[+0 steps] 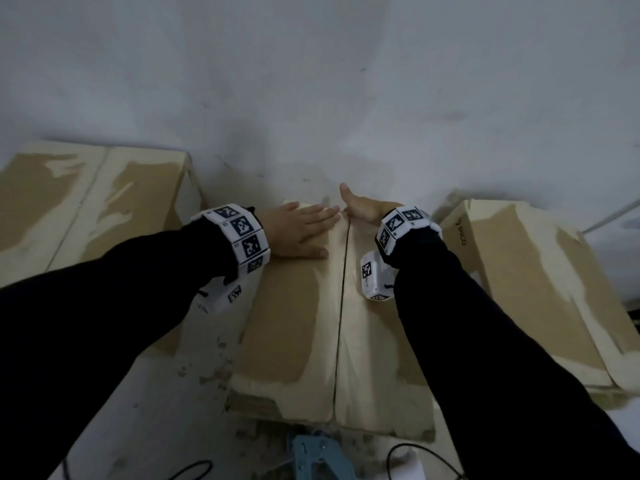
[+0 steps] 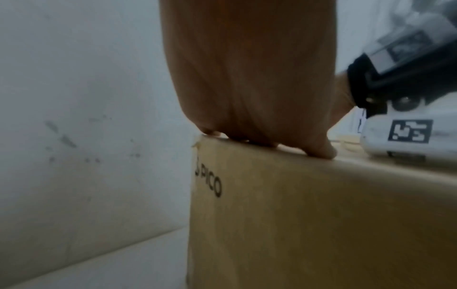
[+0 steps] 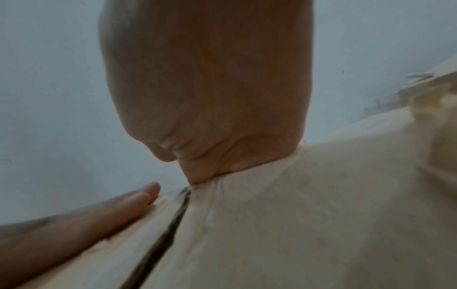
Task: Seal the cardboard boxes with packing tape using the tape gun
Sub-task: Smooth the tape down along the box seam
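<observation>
A cardboard box (image 1: 294, 323) lies in front of me, its two top flaps meeting at a dark seam (image 1: 341, 323). My left hand (image 1: 298, 230) lies flat on the left flap near the far end, fingers straight and pointing at the seam. My right hand (image 1: 362, 209) sits at the far edge of the right flap with the thumb up. Its fingers drop behind that edge and are hidden. The right wrist view shows the right palm (image 3: 210, 88) meeting the box (image 3: 296, 224) beside the seam (image 3: 168, 234). A blue tape gun (image 1: 317, 455) lies below the box's near edge, untouched.
Another cardboard box (image 1: 69, 209) stands at the left and a third box (image 1: 536, 289) at the right. A pale wall (image 1: 311, 81) rises just behind all three. Black cables (image 1: 415, 455) and paper scraps lie on the floor by the tape gun.
</observation>
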